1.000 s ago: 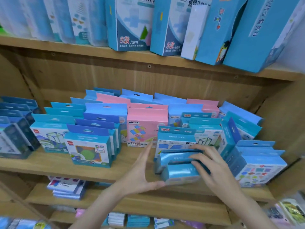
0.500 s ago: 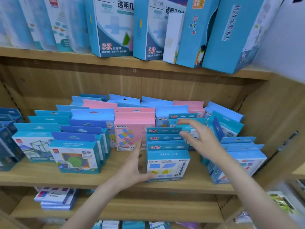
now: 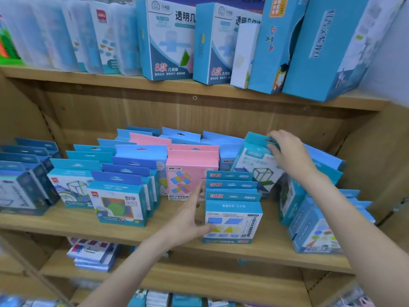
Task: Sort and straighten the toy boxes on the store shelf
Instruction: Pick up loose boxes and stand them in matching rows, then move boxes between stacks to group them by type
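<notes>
Rows of small blue and pink toy boxes stand on the middle wooden shelf [image 3: 168,231]. A short upright row of teal boxes [image 3: 232,220] stands near the front edge. My left hand [image 3: 188,220] lies flat against the left side of that row, fingers straight. Behind it, my right hand [image 3: 285,151] grips the top of a teal and white cube box [image 3: 254,165], which tilts to the right. The pink boxes [image 3: 188,173] stand just left of it.
Tall blue boxes [image 3: 168,41] line the upper shelf, the right ones leaning. More blue boxes [image 3: 314,227] lean at the right end of the middle shelf, and dark blue boxes [image 3: 22,185] stand at the left. Flat packs [image 3: 93,253] lie on the lower shelf.
The row of teal boxes went from lying in both hands to standing upright. My right hand left it, reached back and took hold of the tilted cube box. My left hand stays against the row.
</notes>
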Demonstrator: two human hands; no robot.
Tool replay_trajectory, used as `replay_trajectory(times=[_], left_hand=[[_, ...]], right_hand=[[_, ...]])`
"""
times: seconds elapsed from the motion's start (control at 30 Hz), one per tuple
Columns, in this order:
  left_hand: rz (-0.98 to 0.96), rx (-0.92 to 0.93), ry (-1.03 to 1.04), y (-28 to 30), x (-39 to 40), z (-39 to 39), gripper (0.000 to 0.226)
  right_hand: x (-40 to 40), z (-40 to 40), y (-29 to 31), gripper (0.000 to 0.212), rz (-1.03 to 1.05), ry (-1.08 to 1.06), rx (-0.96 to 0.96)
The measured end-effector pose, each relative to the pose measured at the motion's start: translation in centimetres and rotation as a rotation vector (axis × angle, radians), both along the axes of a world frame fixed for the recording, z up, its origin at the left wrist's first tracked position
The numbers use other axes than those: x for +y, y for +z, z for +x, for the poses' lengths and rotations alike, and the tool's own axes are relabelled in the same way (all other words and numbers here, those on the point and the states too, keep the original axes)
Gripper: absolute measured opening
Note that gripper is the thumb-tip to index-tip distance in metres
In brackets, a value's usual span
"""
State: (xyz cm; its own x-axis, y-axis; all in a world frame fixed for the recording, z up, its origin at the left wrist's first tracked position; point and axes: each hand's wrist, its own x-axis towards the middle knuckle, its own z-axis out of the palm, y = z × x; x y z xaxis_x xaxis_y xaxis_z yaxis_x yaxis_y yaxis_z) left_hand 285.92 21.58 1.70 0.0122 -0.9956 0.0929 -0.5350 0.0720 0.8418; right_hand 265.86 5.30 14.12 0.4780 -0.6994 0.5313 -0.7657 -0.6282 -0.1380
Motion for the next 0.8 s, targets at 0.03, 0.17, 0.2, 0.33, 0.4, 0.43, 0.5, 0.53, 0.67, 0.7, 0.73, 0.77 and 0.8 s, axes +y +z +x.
replay_trajectory(times=[0.03,0.17,0.2,0.33,0.4,0.43,0.5,0.53,0.67,0.7,0.73,0.77,0.8], left_hand=[[-0.006,0.010,-0.002,-0.1,0.0,-0.2,0.100],[-0.064,-0.017,0.020,0.2,1.0,-1.1,0.095],[-0.105,-0.051,0.046,0.3,1.6,-0.9,0.092],[-0.330,-0.157,0.315,-0.1,4.0,1.2,0.070],[-0.405,-0.146,0.433,-0.3,5.1,2.5,0.061],[-0.433,-0.146,0.471,-0.4,5.6,3.2,0.058],[-0.479,-0.170,0.521,-0.5,6.9,4.7,0.052],[-0.497,-0.193,0.532,-0.6,7.7,5.6,0.050],[-0.511,-0.312,0.593,-0.7,11.1,11.3,0.041],[-0.503,-0.339,0.628,-0.9,11.9,13.1,0.041],[-0.487,-0.348,0.675,-1.2,12.7,14.9,0.040],[-0.456,-0.342,0.728,-1.4,13.6,16.7,0.042],[-0.413,-0.326,0.772,-1.6,14.6,18.4,0.044]], right_hand=[[0.6,0.0,0.5,0.015,-0.052,0.023,-0.035],[3.2,-0.8,1.9,0.014,-0.303,0.061,-0.171],[3.9,-1.0,2.3,0.015,-0.352,0.067,-0.217],[7.0,-1.0,3.7,0.017,-0.469,0.075,-0.440],[8.5,0.0,4.5,0.017,-0.434,0.130,-0.504],[9.2,0.7,4.7,0.016,-0.413,0.161,-0.516],[10.6,2.4,4.7,0.017,-0.369,0.212,-0.520],[11.2,3.3,4.5,0.017,-0.330,0.242,-0.520],[14.2,8.0,3.9,0.018,-0.120,0.408,-0.425],[14.9,9.6,3.5,0.018,-0.045,0.447,-0.385],[15.6,11.5,3.1,0.019,0.030,0.480,-0.343],[16.4,13.6,2.3,0.021,0.093,0.502,-0.301],[17.2,15.9,1.5,0.023,0.138,0.517,-0.252]])
